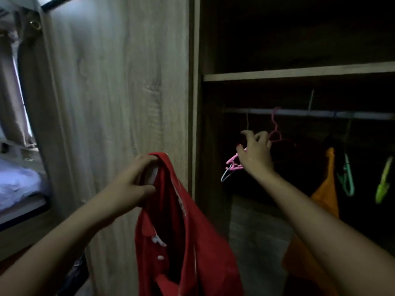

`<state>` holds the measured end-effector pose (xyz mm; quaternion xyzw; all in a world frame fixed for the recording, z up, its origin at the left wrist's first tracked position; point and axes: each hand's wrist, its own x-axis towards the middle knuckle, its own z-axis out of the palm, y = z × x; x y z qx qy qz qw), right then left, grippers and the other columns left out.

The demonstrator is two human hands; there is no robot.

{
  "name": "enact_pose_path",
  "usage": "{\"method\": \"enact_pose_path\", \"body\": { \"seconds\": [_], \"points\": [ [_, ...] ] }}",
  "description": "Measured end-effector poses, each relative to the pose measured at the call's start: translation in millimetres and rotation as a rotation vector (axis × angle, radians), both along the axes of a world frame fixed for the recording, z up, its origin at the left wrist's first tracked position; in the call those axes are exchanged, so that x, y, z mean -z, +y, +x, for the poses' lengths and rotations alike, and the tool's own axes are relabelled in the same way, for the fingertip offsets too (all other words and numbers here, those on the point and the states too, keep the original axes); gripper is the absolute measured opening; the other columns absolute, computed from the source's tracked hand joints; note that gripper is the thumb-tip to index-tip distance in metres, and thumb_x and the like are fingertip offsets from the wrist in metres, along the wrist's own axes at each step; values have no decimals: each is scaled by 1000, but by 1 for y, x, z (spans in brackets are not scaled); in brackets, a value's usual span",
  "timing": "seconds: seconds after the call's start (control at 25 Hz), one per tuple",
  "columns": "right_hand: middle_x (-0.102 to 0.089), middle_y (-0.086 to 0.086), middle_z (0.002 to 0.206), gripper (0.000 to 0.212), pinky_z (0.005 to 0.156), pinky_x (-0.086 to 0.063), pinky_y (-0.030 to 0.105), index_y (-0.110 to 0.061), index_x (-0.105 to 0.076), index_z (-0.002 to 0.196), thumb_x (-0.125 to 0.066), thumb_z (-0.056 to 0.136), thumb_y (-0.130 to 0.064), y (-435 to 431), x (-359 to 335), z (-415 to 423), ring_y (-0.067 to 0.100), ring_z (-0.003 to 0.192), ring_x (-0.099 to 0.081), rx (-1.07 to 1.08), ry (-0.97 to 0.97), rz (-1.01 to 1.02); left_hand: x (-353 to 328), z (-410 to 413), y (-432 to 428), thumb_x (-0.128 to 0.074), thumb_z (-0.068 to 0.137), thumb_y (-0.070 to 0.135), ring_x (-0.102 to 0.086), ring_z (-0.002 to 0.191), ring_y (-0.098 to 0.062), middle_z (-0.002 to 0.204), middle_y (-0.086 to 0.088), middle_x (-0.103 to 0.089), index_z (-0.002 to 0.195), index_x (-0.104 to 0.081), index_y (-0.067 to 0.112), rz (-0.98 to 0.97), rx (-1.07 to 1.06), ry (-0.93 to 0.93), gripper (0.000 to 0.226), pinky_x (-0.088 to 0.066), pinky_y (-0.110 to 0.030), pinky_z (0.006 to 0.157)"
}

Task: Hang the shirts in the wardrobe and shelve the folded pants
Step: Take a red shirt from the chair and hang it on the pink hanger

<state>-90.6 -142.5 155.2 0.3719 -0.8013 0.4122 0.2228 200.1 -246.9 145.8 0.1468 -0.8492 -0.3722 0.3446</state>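
Note:
A red polo shirt (pixel 183 238) with white buttons hangs from my left hand (pixel 136 182), which grips it at the collar in front of the wardrobe's wooden side panel. My right hand (pixel 255 153) reaches into the dark hanging compartment and closes its fingers around a pink hanger (pixel 234 162) just below the rail (pixel 310 113). A white hanger (pixel 225 175) shows right under the pink one. An orange shirt (pixel 327 195) hangs on the rail to the right.
Green clip hangers (pixel 348 178) and a lime one (pixel 384 182) dangle at the far right. A wooden shelf (pixel 299 74) runs above the rail. At the left are the wardrobe panel (pixel 119 92), a curtain (pixel 12 92) and a bed (pixel 19 186).

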Motion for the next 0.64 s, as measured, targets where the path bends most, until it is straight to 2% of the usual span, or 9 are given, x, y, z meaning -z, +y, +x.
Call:
{"method": "enact_pose_path", "body": {
  "seconds": [0.08,0.12,0.24,0.32,0.36,0.44,0.52,0.56,0.64],
  "points": [
    [-16,16,149,43,99,-39,48,-31,-38,137,-43,95,-38,-1,-2,-29,38,129,-29,161,-69,252,-2,-17,9,-52,79,-17,-53,85,-9,112,1,-50,105,-53,34,17,23,-42,58,-47,-13,50],
    [-11,17,152,41,101,-36,50,-32,-39,136,-38,96,-40,1,-3,-40,41,130,-26,199,-101,336,-1,-25,12,-51,80,-17,-52,86,-11,112,3,-49,104,-52,34,27,42,-53,57,-47,-13,50],
    [-12,19,151,37,101,-36,50,-23,-50,126,-34,97,-40,9,-4,-60,44,129,-27,235,-148,408,0,-44,21,-51,82,-14,-53,95,-13,114,7,-47,110,-52,31,63,87,-94,53,-50,-16,54],
    [-13,19,151,36,101,-38,50,-18,-50,126,-46,94,-34,17,-1,-70,44,130,-24,317,-158,413,5,-56,24,-52,83,-11,-53,102,-15,117,6,-45,120,-51,24,75,112,-136,51,-52,-19,59],
    [-12,19,151,42,101,-39,50,-16,-46,130,-55,91,-28,23,2,-74,44,131,-23,377,-167,395,7,-61,26,-52,82,-11,-53,104,-16,118,6,-45,122,-51,22,71,122,-150,52,-53,-21,61],
    [-16,22,150,68,101,-40,51,-10,-32,138,-69,82,-17,35,5,-85,44,132,-23,449,-183,316,12,-71,29,-53,82,-11,-54,103,-17,117,5,-44,123,-50,21,50,142,-170,52,-53,-21,62],
    [-30,24,144,76,99,-42,51,-6,-23,142,-69,81,-11,45,6,-101,43,129,-35,428,-236,242,14,-80,32,-54,81,-11,-54,100,-18,115,3,-44,123,-50,20,12,155,-176,53,-50,-18,61],
    [-41,25,137,69,96,-46,50,-5,-24,141,-63,84,-7,48,7,-107,41,122,-45,398,-290,183,15,-85,33,-55,80,-10,-53,100,-17,114,3,-44,123,-50,20,-6,163,-179,53,-49,-18,60],
    [-59,25,117,40,83,-53,41,-1,-38,129,-47,90,-1,54,8,-112,37,102,-61,333,-363,-25,15,-94,36,-56,81,-8,-53,100,-17,115,3,-42,124,-48,21,-17,185,-206,52,-47,-17,60]
  ]
}}
